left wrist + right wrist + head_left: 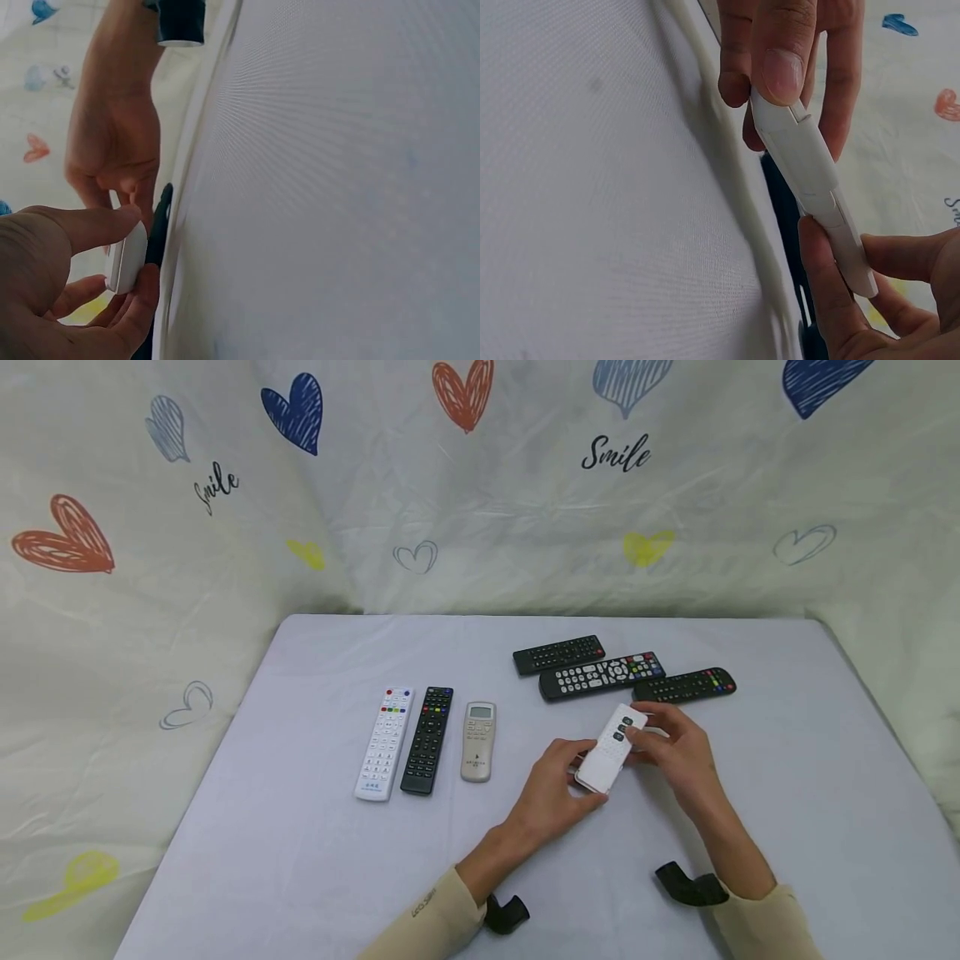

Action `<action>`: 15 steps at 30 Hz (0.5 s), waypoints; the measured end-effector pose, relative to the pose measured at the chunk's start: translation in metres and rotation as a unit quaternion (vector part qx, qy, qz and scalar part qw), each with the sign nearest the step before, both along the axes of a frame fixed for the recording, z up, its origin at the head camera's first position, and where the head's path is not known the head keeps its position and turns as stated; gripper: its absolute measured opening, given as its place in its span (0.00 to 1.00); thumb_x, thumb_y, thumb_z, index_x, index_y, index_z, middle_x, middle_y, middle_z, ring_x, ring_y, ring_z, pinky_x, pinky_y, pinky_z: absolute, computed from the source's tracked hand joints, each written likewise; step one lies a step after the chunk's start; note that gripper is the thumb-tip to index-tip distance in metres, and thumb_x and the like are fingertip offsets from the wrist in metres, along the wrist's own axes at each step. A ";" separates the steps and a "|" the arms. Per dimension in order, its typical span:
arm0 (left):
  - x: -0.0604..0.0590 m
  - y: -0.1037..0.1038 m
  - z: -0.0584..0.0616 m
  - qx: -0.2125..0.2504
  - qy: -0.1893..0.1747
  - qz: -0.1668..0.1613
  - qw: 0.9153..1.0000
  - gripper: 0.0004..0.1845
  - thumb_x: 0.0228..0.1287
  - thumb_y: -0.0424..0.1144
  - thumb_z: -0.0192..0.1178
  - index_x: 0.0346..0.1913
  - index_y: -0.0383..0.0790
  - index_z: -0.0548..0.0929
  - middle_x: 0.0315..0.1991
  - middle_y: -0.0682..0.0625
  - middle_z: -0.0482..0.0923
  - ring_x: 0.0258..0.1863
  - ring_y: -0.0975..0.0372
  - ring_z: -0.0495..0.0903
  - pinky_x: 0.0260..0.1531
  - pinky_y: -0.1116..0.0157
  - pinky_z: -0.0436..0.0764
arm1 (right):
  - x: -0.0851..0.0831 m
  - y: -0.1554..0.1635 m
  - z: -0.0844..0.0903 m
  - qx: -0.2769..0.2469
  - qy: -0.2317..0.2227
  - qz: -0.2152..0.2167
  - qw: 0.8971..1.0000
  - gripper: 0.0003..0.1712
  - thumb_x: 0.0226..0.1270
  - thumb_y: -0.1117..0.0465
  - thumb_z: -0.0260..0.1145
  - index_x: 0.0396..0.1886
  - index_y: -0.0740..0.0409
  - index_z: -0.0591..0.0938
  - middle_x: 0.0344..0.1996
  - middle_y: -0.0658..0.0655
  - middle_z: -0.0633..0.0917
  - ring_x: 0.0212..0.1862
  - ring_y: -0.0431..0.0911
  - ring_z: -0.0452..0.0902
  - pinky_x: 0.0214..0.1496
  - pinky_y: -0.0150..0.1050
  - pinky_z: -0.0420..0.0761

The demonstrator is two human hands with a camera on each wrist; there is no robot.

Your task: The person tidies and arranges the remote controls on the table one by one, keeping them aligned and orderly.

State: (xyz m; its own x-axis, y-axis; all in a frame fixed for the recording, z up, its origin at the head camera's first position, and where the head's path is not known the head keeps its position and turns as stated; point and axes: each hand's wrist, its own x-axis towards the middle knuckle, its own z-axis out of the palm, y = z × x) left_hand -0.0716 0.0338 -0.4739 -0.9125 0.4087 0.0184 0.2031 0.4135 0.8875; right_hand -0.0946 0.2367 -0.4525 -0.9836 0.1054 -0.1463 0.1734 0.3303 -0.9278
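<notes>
A small white remote is held just above the table, lifted off the cloth and tilted, its button end pointing away from the person towards three black remotes. It is pinched at both ends: the near end is gripped by the left hand, thumb and fingers curled round its edges, and the far end is clamped by the right hand, whose thumb is pressed against its side. A two-ended hold of this kind keeps a slim body steady, which is probably why it is taken so.

Behind it, three black remotes are laid close together in a loose fan: a short one, a longer one with white keys and a third, the last lying just beyond the right hand. Well apart to the left, a row is set out side by side, lengthwise: a white remote, a black remote and a short grey remote with a screen.

The layout is given by the head view alone. The right wrist view shows what it cannot (the thin edge of the white remote, with a seam and a stepped panel along it, and the right thumb set at its tip). In the left wrist view only the remote's end is seen, pinched between the left thumb and fingers, with the right hand beyond.
</notes>
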 end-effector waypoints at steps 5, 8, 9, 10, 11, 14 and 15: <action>0.002 -0.003 -0.001 -0.009 0.007 0.005 1.000 0.39 0.59 0.33 0.77 0.73 0.41 0.72 0.60 0.47 0.76 0.55 0.66 0.78 0.47 0.79 0.81 | -0.001 -0.004 0.000 -0.006 -0.002 0.002 1.000 0.31 0.76 0.60 0.66 0.74 0.61 0.71 0.62 0.68 0.78 0.43 0.33 0.81 0.43 0.32 0.89; 0.003 -0.004 -0.002 -0.015 0.014 0.010 1.000 0.40 0.58 0.34 0.78 0.73 0.41 0.72 0.60 0.47 0.76 0.55 0.66 0.78 0.47 0.79 0.81 | -0.002 -0.006 0.000 -0.016 -0.001 0.006 1.000 0.31 0.76 0.60 0.66 0.74 0.62 0.70 0.63 0.69 0.79 0.42 0.31 0.82 0.43 0.33 0.89; 0.003 -0.005 -0.002 -0.018 0.016 0.012 1.000 0.40 0.59 0.34 0.78 0.73 0.41 0.71 0.60 0.47 0.76 0.55 0.66 0.78 0.47 0.79 0.81 | -0.002 -0.007 -0.001 -0.018 0.000 0.007 1.000 0.31 0.76 0.61 0.66 0.74 0.62 0.70 0.63 0.70 0.79 0.41 0.30 0.83 0.43 0.33 0.89; 0.004 -0.005 -0.002 -0.019 0.016 0.014 1.000 0.40 0.59 0.34 0.78 0.73 0.41 0.71 0.60 0.47 0.76 0.55 0.66 0.78 0.47 0.79 0.81 | -0.003 -0.007 -0.001 -0.019 0.001 0.009 1.000 0.32 0.76 0.61 0.66 0.75 0.62 0.69 0.63 0.70 0.79 0.41 0.29 0.83 0.43 0.33 0.89; 0.004 -0.005 -0.002 -0.020 0.015 0.015 1.000 0.40 0.59 0.34 0.78 0.73 0.41 0.71 0.60 0.47 0.76 0.55 0.66 0.78 0.47 0.79 0.81 | -0.003 -0.008 -0.001 -0.023 0.001 0.009 1.000 0.32 0.76 0.61 0.67 0.74 0.62 0.70 0.63 0.70 0.79 0.41 0.30 0.83 0.43 0.33 0.90; 0.006 -0.007 -0.001 -0.021 0.011 0.023 0.999 0.40 0.59 0.35 0.77 0.73 0.41 0.70 0.60 0.47 0.75 0.55 0.66 0.77 0.47 0.78 0.81 | -0.003 -0.010 -0.001 -0.025 0.001 0.011 1.000 0.32 0.75 0.61 0.67 0.74 0.62 0.69 0.63 0.71 0.80 0.41 0.30 0.83 0.43 0.34 0.90; 0.006 -0.007 0.000 -0.021 0.009 0.026 0.999 0.41 0.59 0.34 0.78 0.73 0.41 0.70 0.60 0.47 0.75 0.55 0.66 0.77 0.47 0.78 0.81 | -0.004 -0.011 -0.001 -0.025 0.002 0.013 1.000 0.32 0.75 0.61 0.67 0.74 0.62 0.69 0.63 0.71 0.81 0.42 0.30 0.82 0.43 0.34 0.90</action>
State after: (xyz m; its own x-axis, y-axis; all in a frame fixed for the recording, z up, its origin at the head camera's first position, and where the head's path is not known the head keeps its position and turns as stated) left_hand -0.0651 0.0266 -0.4743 -0.9321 0.3617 0.0183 0.1955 0.4599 0.8662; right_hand -0.0982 0.2255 -0.4539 -0.9864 0.0729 -0.1471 0.1620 0.2869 -0.9442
